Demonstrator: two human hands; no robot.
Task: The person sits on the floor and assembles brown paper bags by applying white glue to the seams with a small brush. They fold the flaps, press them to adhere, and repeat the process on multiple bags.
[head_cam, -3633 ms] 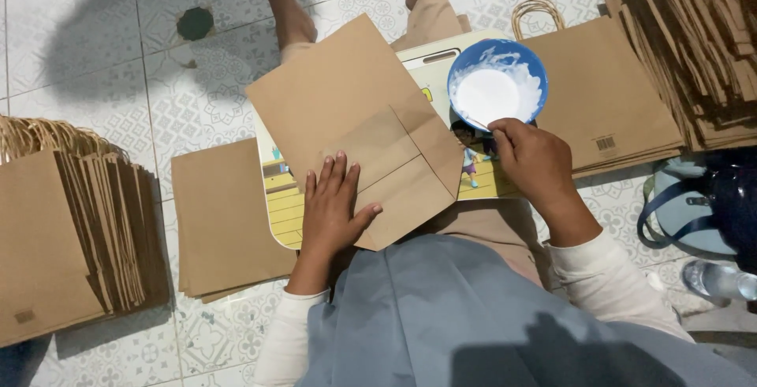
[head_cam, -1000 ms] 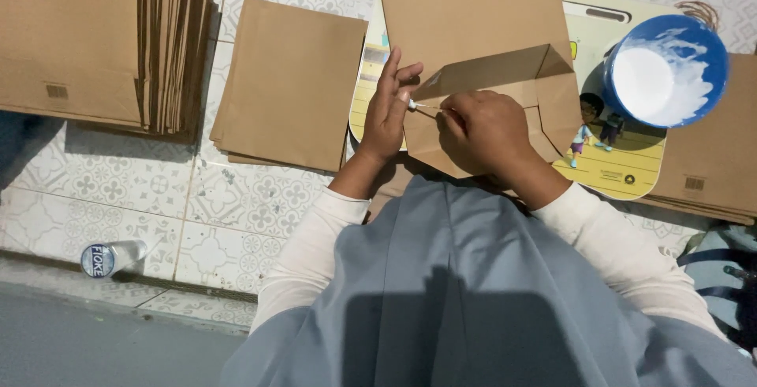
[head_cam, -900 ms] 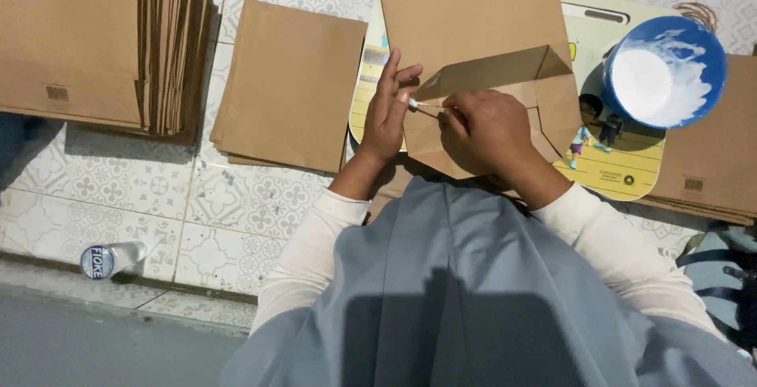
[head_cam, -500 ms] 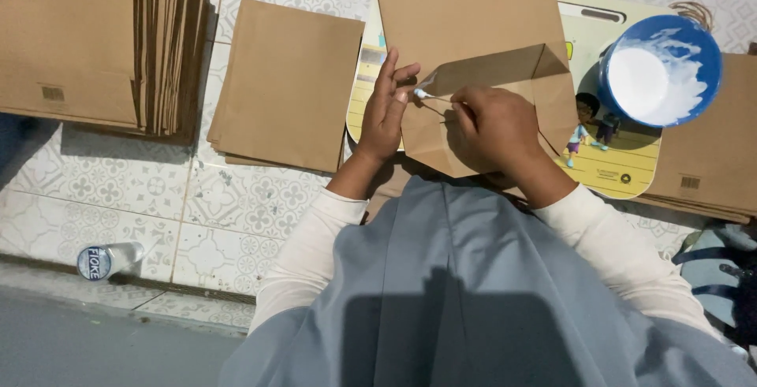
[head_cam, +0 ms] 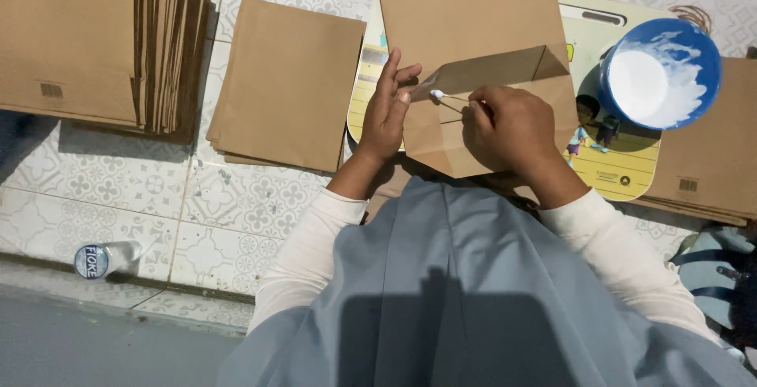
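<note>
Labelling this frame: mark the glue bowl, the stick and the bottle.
glue bowl (head_cam: 661, 72), head view, white paste inside.
stick (head_cam: 448, 100), head view, thin shaft near its white tip.
bottle (head_cam: 95, 261), head view, its cap end.

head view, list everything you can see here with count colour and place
folded paper bag: one, brown, centre, on the board
small stick: one, white-tipped, over the bag's fold
lap board: one, pale yellow, under the bag
bowl: one, blue with white paste, right on the board
flat bag pile: one, brown, left of the board
upright bag stack: one, brown, far left
right bag stack: one, brown, right edge
bottle: one, clear, lying lower left
left hand: pressing the bag's fold
right hand: holding the stick
</note>
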